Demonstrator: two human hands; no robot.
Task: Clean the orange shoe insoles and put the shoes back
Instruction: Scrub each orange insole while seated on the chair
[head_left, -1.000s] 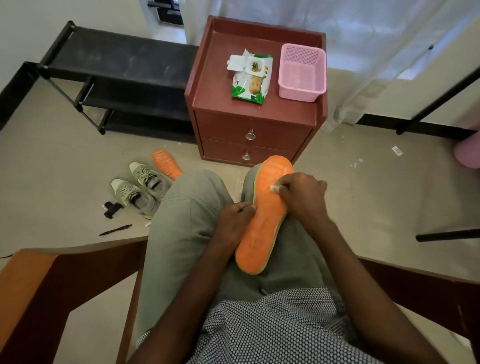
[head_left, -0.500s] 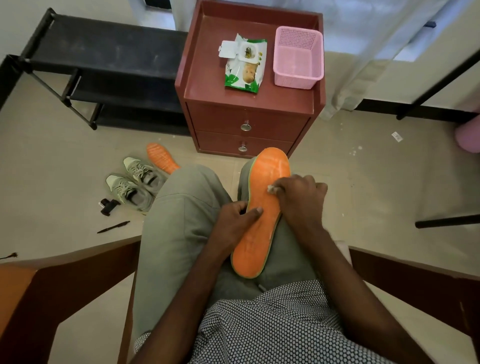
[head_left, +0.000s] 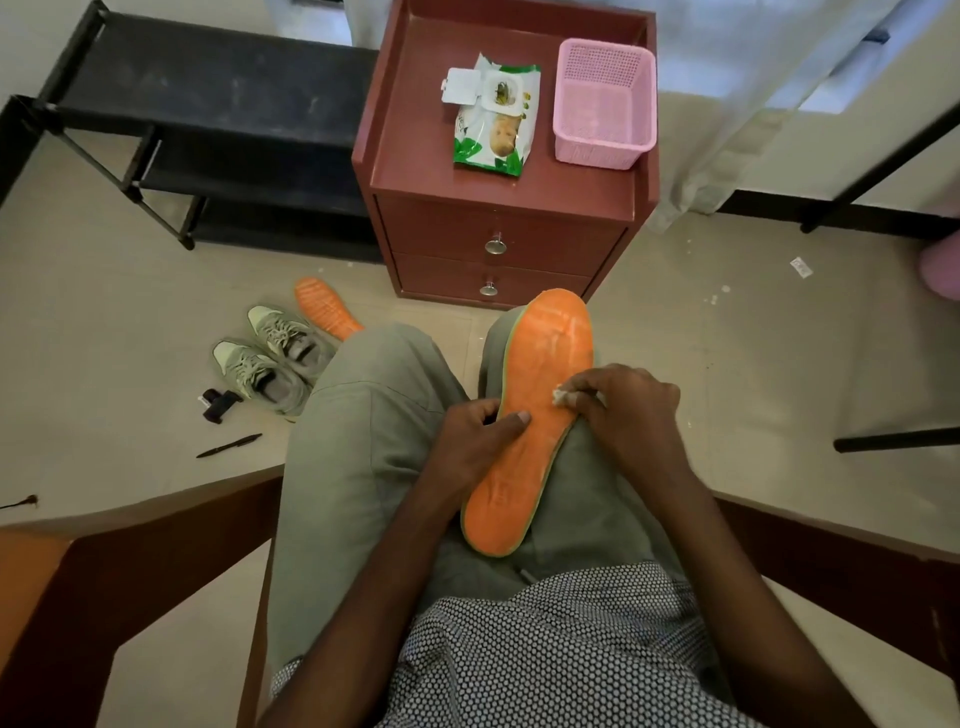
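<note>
An orange insole (head_left: 540, 374) with a green edge lies along my right thigh, toe end pointing away. My left hand (head_left: 475, 441) grips its left edge at the middle, thumb lying on the orange face. My right hand (head_left: 626, 410) pinches a small crumpled white wipe (head_left: 562, 396) and presses it on the insole's right side. A second orange insole (head_left: 324, 309) lies on the floor beside my left knee. Two grey-green sneakers (head_left: 270, 353) stand side by side on the floor next to it.
A red-brown two-drawer cabinet (head_left: 498, 197) stands ahead, holding a pack of wet wipes (head_left: 493, 117) with its lid open and a pink basket (head_left: 602, 104). A black shoe rack (head_left: 197, 124) is at the left. A pen (head_left: 228, 446) and a small black object (head_left: 218, 405) lie on the floor.
My right hand with the wipe has slid a little down and right along the insole. My left hand keeps its hold. The camera has tilted slightly.
</note>
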